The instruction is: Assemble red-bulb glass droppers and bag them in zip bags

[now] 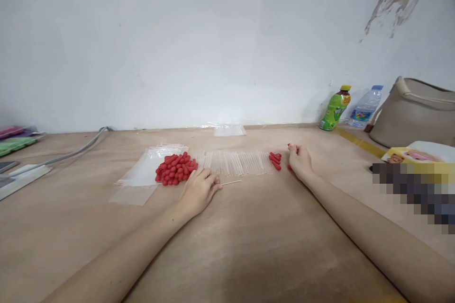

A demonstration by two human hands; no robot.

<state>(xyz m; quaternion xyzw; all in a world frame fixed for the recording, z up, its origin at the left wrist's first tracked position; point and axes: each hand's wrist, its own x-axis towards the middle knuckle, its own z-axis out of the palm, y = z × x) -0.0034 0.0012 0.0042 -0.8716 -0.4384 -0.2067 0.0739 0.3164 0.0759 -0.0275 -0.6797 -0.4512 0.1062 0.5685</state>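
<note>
My left hand [201, 189] is closed, pinching one end of a thin whitish stick [232, 182] that points right, low over the table. Just behind this hand lies a heap of small red bulb-ended pieces [174, 169]. A row of thin clear sticks [238, 163] stretches side by side between my hands. At the row's right end sits a small group of red bulb-ended pieces [275, 161]. My right hand [300, 160] is closed, and a red piece [289, 145] shows at its fingertips. More red shows beside its palm, partly hidden.
Clear plastic bags [138, 170] lie left of the red heap, with another stack [230, 130] by the wall. At right stand a green bottle [333, 110], a clear bottle [366, 106], a bag [412, 113] and a yellow packet [419, 155]. A grey cable [81, 148] runs at left.
</note>
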